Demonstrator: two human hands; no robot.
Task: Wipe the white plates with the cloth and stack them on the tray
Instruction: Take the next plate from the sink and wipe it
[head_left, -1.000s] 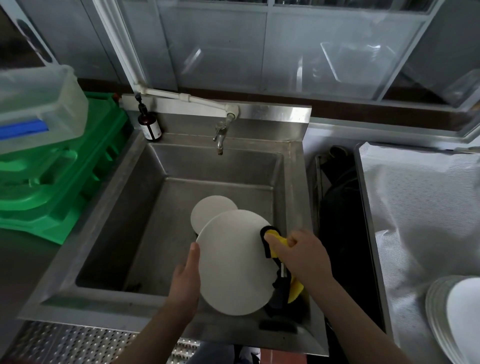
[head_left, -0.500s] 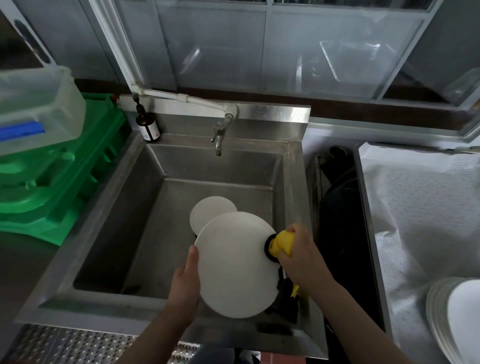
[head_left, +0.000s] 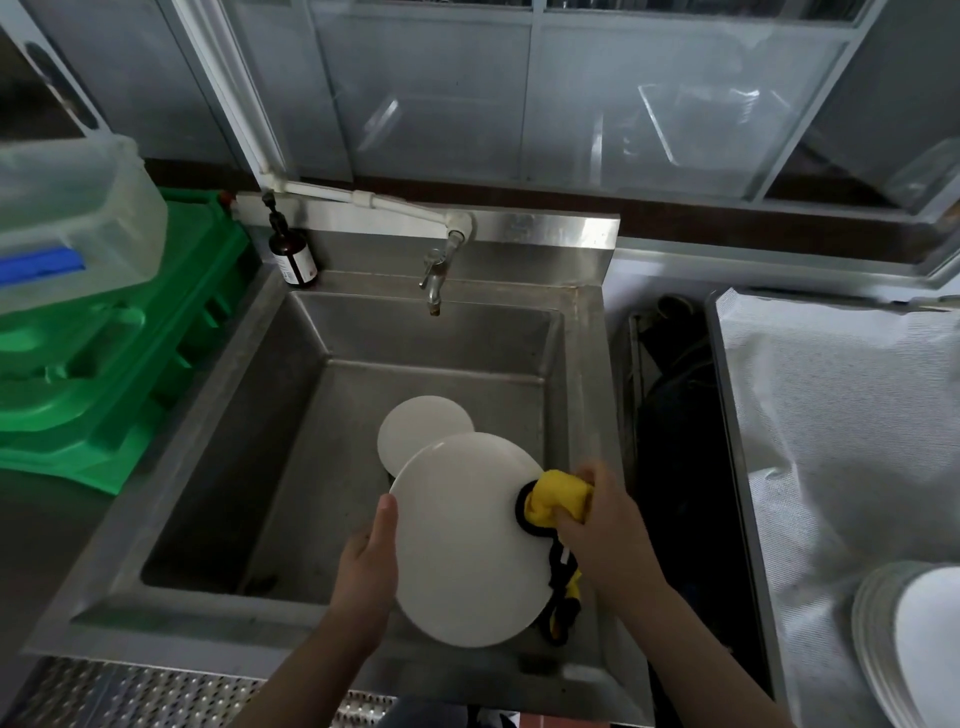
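Observation:
I hold a round white plate (head_left: 467, 545) tilted over the steel sink (head_left: 218, 467). My left hand (head_left: 371, 561) grips its left rim, thumb on the face. My right hand (head_left: 597, 525) grips a bunched yellow cloth with black trim (head_left: 558, 501) and presses it against the plate's right edge; a tail of the cloth hangs below. A second white plate (head_left: 415, 431) lies in the sink basin, partly hidden behind the held one. A stack of white plates (head_left: 914, 649) sits at the far right on the white-lined tray (head_left: 831, 441).
A tap (head_left: 434, 280) juts over the sink's back wall, with a brown pump bottle (head_left: 293, 254) at the back left corner. Green plastic trays (head_left: 104, 374) and a clear tub (head_left: 67, 218) stand to the left. A dark gap (head_left: 675, 441) separates sink and tray.
My right hand with the cloth has slid up along the plate's right edge and bunched the cloth tighter. The plate and my left hand have barely moved.

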